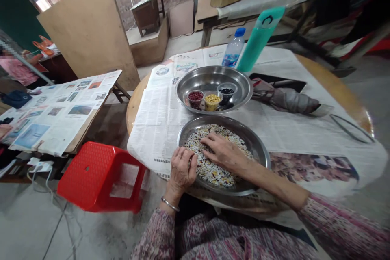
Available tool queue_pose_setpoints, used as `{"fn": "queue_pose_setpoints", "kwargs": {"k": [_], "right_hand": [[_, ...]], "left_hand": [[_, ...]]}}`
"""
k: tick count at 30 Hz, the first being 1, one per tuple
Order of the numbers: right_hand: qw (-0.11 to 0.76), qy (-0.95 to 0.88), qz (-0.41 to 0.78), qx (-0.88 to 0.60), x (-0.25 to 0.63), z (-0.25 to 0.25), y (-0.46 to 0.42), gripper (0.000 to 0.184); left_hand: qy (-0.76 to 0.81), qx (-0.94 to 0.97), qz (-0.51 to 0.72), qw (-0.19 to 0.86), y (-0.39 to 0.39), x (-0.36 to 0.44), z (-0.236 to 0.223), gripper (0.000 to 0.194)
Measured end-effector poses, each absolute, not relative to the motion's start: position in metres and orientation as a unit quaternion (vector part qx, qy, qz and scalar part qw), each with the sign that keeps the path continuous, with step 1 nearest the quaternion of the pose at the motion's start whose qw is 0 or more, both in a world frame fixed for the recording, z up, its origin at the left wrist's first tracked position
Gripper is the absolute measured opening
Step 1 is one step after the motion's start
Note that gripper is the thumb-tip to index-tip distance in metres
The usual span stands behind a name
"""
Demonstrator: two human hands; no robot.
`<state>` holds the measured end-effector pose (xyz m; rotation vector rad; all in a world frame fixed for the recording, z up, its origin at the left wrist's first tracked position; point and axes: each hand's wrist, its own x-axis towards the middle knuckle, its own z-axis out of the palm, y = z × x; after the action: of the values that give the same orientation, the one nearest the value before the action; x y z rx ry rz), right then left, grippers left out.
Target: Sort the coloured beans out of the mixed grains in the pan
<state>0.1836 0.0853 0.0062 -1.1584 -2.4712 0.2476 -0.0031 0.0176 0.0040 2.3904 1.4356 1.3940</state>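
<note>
Left hand (182, 169) curled into mixed grains (210, 170) — any grip unclear; right hand (224, 153) nearly flat on top, fingers spread, holding nothing (steel dish (262, 150), lower centre of frame).

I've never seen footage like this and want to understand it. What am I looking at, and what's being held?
This one picture comes from a camera worn on a person's head, looking down at their bare hands. The right hand rests on mixed grains in a steel plate; the left hand curls its fingers into the same mix, and whether they hold any grains cannot be seen. Newspaper covers the round table beneath. A farther steel plate holds cups of red, yellow and dark grains.
</note>
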Motion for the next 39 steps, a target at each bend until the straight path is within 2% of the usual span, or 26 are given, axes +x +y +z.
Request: {"fn": "queue_pose_setpoints", "kwargs": {"k": [5,12,15,18,24,28,31,34,36,39], "right_hand": [[0.153,-0.889,0.204,-0.379,0.192,0.012,0.076,0.019],[0.157,-0.907,0.268,-0.284,0.215,0.017,0.037,0.025],[0.175,-0.927,0.230,-0.237,0.193,0.015,0.032,0.029],[0.195,-0.944,0.138,-0.229,0.173,0.013,0.049,0.024],[0.171,-0.898,-0.001,-0.405,0.207,0.009,0.081,0.020],[0.201,-0.863,0.051,-0.460,0.232,-0.001,0.061,0.024],[0.235,-0.868,0.135,-0.416,0.217,-0.007,0.042,0.031],[0.232,-0.886,0.205,-0.345,0.184,-0.007,0.040,0.035],[0.222,-0.903,0.210,-0.302,0.165,-0.003,0.050,0.036],[0.219,-0.930,0.154,-0.252,0.150,0.007,0.074,0.027]], "left_hand": [[0.468,0.763,0.445,0.016,0.017,-0.003,0.003,0.023],[0.462,0.765,0.447,0.024,0.016,-0.002,0.004,0.021],[0.460,0.769,0.444,0.021,0.016,-0.002,0.004,0.021],[0.462,0.768,0.443,0.021,0.016,-0.002,0.005,0.021],[0.457,0.765,0.454,0.018,0.017,-0.002,0.005,0.022],[0.462,0.766,0.447,0.017,0.017,-0.002,0.003,0.022],[0.465,0.767,0.442,0.019,0.016,-0.003,0.003,0.021],[0.463,0.766,0.446,0.029,0.016,-0.003,0.002,0.019],[0.464,0.756,0.460,0.038,0.015,-0.003,0.003,0.016],[0.472,0.738,0.480,0.046,0.015,-0.003,0.004,0.014]]}}
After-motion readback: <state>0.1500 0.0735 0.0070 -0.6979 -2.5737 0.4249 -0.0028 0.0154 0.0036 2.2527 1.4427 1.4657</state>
